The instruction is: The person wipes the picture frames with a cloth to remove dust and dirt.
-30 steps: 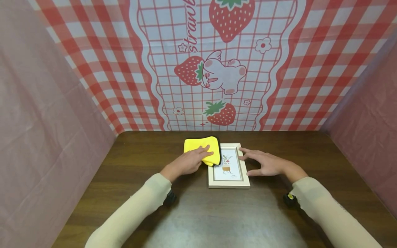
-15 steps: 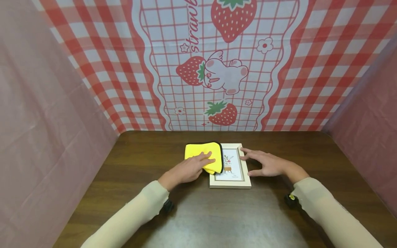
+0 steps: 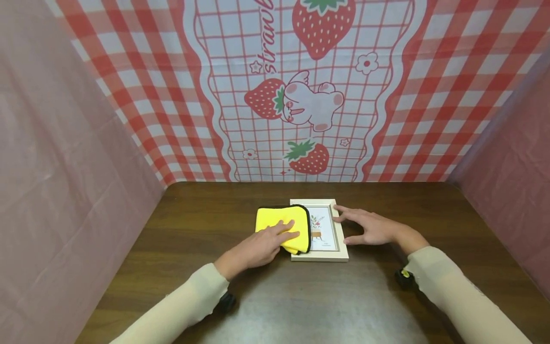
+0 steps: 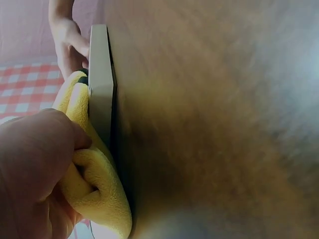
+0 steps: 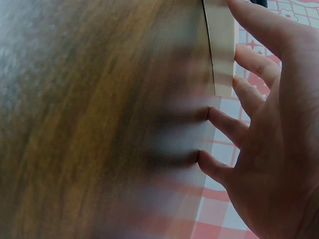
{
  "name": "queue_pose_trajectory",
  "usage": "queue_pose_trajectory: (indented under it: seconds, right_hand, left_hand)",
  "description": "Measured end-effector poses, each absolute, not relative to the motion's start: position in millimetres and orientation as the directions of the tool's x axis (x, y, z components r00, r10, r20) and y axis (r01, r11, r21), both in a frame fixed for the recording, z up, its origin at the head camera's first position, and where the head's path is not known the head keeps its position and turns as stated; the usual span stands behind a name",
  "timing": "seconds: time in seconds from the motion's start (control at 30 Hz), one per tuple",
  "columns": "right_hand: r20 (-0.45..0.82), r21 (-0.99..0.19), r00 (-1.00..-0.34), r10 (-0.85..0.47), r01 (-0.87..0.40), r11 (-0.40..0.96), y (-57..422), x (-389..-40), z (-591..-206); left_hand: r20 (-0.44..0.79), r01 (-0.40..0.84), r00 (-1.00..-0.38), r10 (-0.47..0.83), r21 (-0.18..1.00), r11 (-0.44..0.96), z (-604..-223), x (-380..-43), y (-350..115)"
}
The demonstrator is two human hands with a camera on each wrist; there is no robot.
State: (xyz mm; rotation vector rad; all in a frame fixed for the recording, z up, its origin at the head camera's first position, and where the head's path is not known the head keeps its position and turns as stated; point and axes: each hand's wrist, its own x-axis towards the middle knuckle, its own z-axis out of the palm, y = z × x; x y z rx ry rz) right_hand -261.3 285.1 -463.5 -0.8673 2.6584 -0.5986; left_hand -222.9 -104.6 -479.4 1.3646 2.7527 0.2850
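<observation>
A picture frame point(image 3: 341, 246) with a cream border and a potted-plant print lies flat on the brown table. Over its left half spreads a folded yellow cloth point(image 3: 278, 217) with black edging, part of it hanging past the frame's left side. My left hand point(image 3: 258, 246) holds the cloth, fingers on top; in the left wrist view the thumb point(image 4: 82, 138) presses into the fold of the cloth. Spread along the frame's right border is my right hand point(image 3: 371, 228), fingertips and thumb on it. In the right wrist view, two other fingertips point(image 5: 202, 155) touch the table beside the frame.
Behind the table point(image 3: 206, 200) hangs a red-and-white checked cloth point(image 3: 180, 95) printed with strawberries. Pink fabric walls point(image 3: 73, 167) stand at the left and right sides.
My left hand has drawn the yellow cloth down the frame toward the near edge, uncovering the upper left corner. The right hand stays at the frame's right border.
</observation>
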Motion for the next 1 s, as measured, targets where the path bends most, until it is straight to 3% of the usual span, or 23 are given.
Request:
queue_pose_trajectory:
  seconds: [0.17, 0.23, 0.33, 0.5, 0.77, 1.0]
  right_hand:
    - [-0.127, -0.466, -0.778, -0.615, -0.501, 0.729, 287, -260, -465]
    - [-0.128, -0.466, -0.778, -0.616, -0.501, 0.729, 287, -260, -465]
    - [-0.121, -0.466, -0.774, -0.621, -0.508, 0.724, 287, -259, -465]
    - [-0.101, -0.47, -0.766, -0.635, -0.525, 0.709, 287, -257, -466]
    - [-0.091, -0.467, -0.77, -0.631, -0.527, 0.71, 285, -258, -466]
    - [-0.084, -0.464, -0.769, -0.634, -0.533, 0.708, 285, -259, -465]
  left_hand:
    - [0.053, 0.812, -0.579, 0.813, 0.119, 0.571, -481, -210, -106]
    - [0.026, 0.8, -0.592, 0.806, 0.142, 0.583, -463, -198, -103]
    - [0.029, 0.801, -0.591, 0.806, 0.132, 0.583, -464, -194, -103]
    - [0.066, 0.814, -0.577, 0.814, 0.127, 0.567, -470, -197, -104]
    - [0.023, 0.791, -0.606, 0.795, 0.125, 0.599, -464, -200, -103]
    - [0.029, 0.788, -0.61, 0.792, 0.136, 0.601, -471, -220, -103]
